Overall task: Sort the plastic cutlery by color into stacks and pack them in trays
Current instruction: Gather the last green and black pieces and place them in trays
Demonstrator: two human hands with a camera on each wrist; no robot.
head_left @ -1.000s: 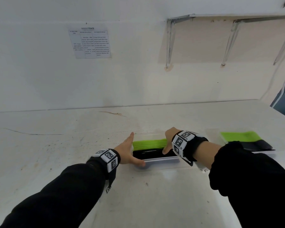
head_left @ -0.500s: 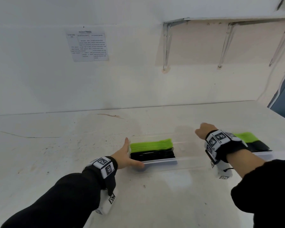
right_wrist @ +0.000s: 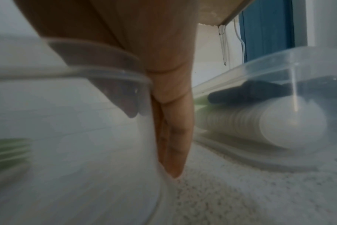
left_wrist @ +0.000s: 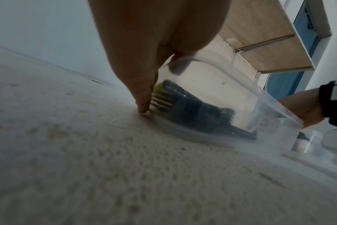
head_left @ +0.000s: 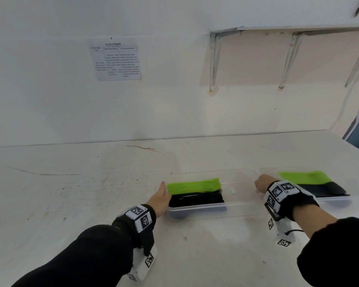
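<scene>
Your two hands bracket the near clear tray (head_left: pixel 197 210) on the white tabletop (head_left: pixel 71 193): the left hand (head_left: pixel 159 200) lies flat against its left end, fingers straight and together, while your right hand (head_left: pixel 261 185) presses straight fingers (right_wrist: pixel 175 137) down its right end. Two trays show; the second tray (head_left: pixel 332 198) sits just right of your right wrist. Each holds one green stack (head_left: pixel 194 185) beside one black stack (head_left: pixel 196 199).

my left hand (left_wrist: pixel 144 50): straight fingers against end of clear plastic tray (left_wrist: pixel 231 97) | inside: black plastic forks (left_wrist: pixel 198 111), green plastic cutlery (left_wrist: pixel 161 100)
</scene>
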